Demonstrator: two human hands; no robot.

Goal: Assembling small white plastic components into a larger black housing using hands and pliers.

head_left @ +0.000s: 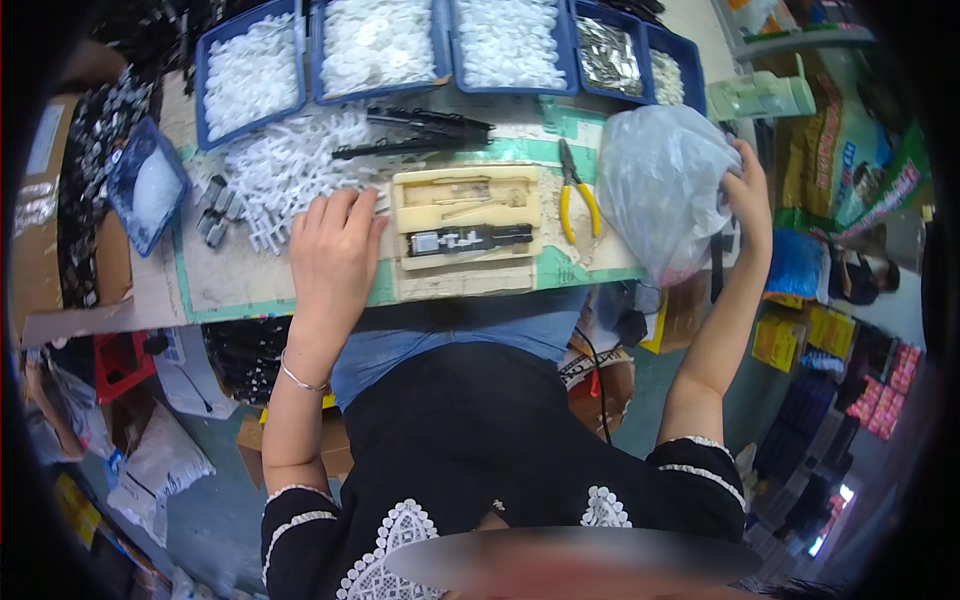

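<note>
My left hand (335,245) lies on the table with its fingers stretched out, at the near right edge of a heap of white plastic parts (285,165). Beside it sits a cream-coloured fixture block (470,205) with a black and silver part (470,240) lying in its near recess. My right hand (748,200) reaches the right side of a translucent plastic bag (665,185) and its fingers curl onto it; the bag's contents are hard to make out. Yellow-handled pliers (577,200) lie between the fixture and the bag.
Blue bins (385,50) of white parts and one of metal pieces (608,58) line the back. Black strips (420,132) lie in front of them. At the left stand a small blue tray (150,190) and black parts (85,190). A pale green cup (765,97) stands back right.
</note>
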